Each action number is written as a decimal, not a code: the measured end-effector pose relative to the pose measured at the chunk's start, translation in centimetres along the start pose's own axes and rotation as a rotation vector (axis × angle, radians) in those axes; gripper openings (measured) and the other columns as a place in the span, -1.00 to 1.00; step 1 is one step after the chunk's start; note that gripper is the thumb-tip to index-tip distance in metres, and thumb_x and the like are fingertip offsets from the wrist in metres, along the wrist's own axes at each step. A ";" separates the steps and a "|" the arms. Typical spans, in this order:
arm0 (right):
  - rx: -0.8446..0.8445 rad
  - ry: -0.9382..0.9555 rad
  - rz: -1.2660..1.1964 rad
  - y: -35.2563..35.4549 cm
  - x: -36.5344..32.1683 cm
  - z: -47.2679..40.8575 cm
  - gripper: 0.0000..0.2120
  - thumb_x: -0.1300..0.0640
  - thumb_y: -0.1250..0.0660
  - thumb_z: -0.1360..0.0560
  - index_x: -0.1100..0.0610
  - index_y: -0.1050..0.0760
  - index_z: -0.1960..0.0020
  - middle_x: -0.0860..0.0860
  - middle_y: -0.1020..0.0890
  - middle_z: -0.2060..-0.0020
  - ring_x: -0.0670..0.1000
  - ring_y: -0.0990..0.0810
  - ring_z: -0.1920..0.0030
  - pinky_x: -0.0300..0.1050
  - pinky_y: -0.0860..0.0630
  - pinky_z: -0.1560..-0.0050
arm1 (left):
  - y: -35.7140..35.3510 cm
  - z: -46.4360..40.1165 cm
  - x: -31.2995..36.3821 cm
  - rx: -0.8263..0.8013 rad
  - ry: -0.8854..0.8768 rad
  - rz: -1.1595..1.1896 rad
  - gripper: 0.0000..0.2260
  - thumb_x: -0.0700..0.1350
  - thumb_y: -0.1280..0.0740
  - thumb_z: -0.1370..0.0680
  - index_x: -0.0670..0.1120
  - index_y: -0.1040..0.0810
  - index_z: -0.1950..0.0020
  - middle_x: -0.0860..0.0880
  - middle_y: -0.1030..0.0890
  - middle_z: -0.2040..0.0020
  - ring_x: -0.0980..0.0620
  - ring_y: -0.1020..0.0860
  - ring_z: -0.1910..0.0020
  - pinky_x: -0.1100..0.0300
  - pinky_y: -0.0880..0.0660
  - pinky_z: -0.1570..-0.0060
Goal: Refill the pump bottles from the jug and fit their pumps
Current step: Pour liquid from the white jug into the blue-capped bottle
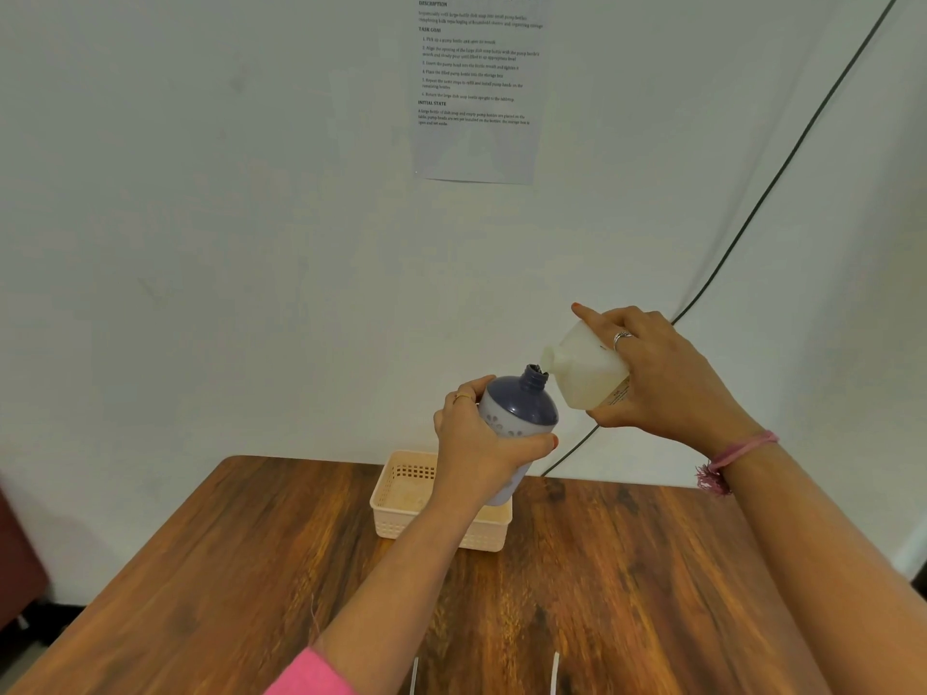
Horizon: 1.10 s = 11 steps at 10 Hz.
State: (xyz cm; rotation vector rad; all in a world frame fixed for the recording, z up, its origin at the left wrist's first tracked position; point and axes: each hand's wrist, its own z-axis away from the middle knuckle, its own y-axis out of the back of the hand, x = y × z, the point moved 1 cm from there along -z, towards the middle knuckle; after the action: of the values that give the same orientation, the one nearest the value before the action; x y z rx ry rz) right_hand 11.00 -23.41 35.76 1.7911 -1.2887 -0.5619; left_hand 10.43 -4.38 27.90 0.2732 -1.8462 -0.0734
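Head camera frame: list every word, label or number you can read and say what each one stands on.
"DESCRIPTION" – heading on the paper sheet taped to the wall.
"TASK GOAL" – heading on the same sheet.
"INITIAL STATE" – heading on the same sheet.
Title line at the sheet's top: cut off by the frame edge and blurred, not readable with certainty.
Body text and numbered steps: too small and blurred.
Label on the white jug in the right hand: too small to read.
Purple bottle in the left hand: pattern only, no readable text.
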 end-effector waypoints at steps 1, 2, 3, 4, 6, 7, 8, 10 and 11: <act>0.001 0.005 0.003 0.0 0.0 0.0 0.03 0.00 -0.57 -0.19 0.00 -0.10 -0.52 0.10 -0.46 -0.24 0.12 -0.43 -0.16 0.04 -0.50 -0.02 | 0.1 0.0 -0.1 0.004 -0.004 -0.001 -0.25 -0.09 -0.63 -0.21 0.02 -0.36 -0.31 -0.02 -0.47 -0.23 -0.05 -0.43 -0.24 -0.04 -0.53 -0.17; -0.001 0.006 0.003 0.0 -0.1 0.0 0.03 0.00 -0.58 -0.19 0.01 -0.10 -0.52 0.10 -0.46 -0.24 0.13 -0.43 -0.16 0.04 -0.49 -0.03 | 0.1 -0.1 -0.1 0.004 -0.005 0.000 -0.25 -0.10 -0.63 -0.21 0.02 -0.36 -0.32 -0.02 -0.47 -0.23 -0.05 -0.43 -0.24 -0.03 -0.54 -0.16; 0.003 0.012 0.010 0.0 -0.1 0.0 0.03 0.00 -0.58 -0.18 0.01 -0.11 -0.52 0.10 -0.46 -0.24 0.13 -0.43 -0.16 0.02 -0.49 -0.02 | 0.1 -0.1 -0.1 -0.001 -0.003 0.009 -0.24 -0.11 -0.63 -0.22 0.01 -0.36 -0.33 -0.02 -0.47 -0.23 -0.04 -0.43 -0.24 -0.02 -0.54 -0.16; 0.008 0.018 0.013 0.0 -0.2 0.0 0.02 0.01 -0.58 -0.19 0.02 -0.12 -0.52 0.10 -0.47 -0.23 0.13 -0.44 -0.15 0.01 -0.49 -0.01 | 0.1 0.0 -0.2 -0.002 0.000 0.007 -0.24 -0.10 -0.63 -0.21 0.01 -0.36 -0.34 -0.02 -0.47 -0.23 -0.04 -0.44 -0.24 0.00 -0.54 -0.15; 0.003 0.023 0.014 -0.1 -0.3 -0.1 0.02 0.01 -0.58 -0.19 0.01 -0.12 -0.52 0.10 -0.46 -0.24 0.13 -0.44 -0.15 0.01 -0.48 -0.02 | 0.1 0.0 -0.4 0.000 -0.006 -0.002 -0.24 -0.08 -0.63 -0.21 0.02 -0.37 -0.33 0.00 -0.48 -0.22 -0.04 -0.44 -0.23 -0.03 -0.55 -0.15; -0.002 0.020 0.008 -0.1 -0.3 -0.1 0.02 0.00 -0.57 -0.19 0.01 -0.11 -0.52 0.10 -0.46 -0.24 0.12 -0.44 -0.16 0.01 -0.48 -0.03 | 0.1 0.0 -0.5 0.007 -0.011 -0.010 -0.24 -0.07 -0.63 -0.21 0.02 -0.37 -0.32 0.01 -0.48 -0.21 -0.04 -0.44 -0.23 -0.01 -0.54 -0.14; 0.000 0.022 0.012 -0.1 -0.3 -0.1 0.02 0.00 -0.57 -0.19 0.01 -0.10 -0.52 0.10 -0.46 -0.24 0.12 -0.44 -0.15 0.02 -0.48 -0.03 | 0.1 0.0 -0.5 0.007 -0.016 -0.023 -0.25 -0.05 -0.62 -0.21 0.04 -0.36 -0.32 0.01 -0.47 -0.21 -0.03 -0.44 -0.23 0.00 -0.54 -0.14; -0.001 0.024 0.020 -0.1 -0.3 -0.1 0.03 0.00 -0.58 -0.19 0.01 -0.10 -0.52 0.10 -0.46 -0.24 0.12 -0.44 -0.15 0.01 -0.48 -0.03 | 0.1 -0.1 -0.6 0.010 -0.012 -0.017 -0.25 -0.06 -0.63 -0.20 0.05 -0.36 -0.30 0.01 -0.48 -0.21 -0.04 -0.44 -0.23 -0.02 -0.54 -0.15; -0.001 0.022 0.022 -0.2 -0.2 -0.1 0.03 -0.01 -0.58 -0.19 0.01 -0.10 -0.52 0.10 -0.46 -0.24 0.12 -0.44 -0.15 0.01 -0.48 -0.04 | 0.1 -0.1 -0.6 0.007 -0.008 -0.012 -0.25 -0.06 -0.63 -0.20 0.05 -0.36 -0.30 0.01 -0.48 -0.21 -0.04 -0.44 -0.24 -0.04 -0.54 -0.15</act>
State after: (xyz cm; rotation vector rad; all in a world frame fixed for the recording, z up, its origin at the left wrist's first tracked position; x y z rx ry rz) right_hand 11.06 -23.13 35.64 1.7751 -1.2914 -0.5298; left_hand 10.62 -4.12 27.43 0.2890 -1.8527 -0.0761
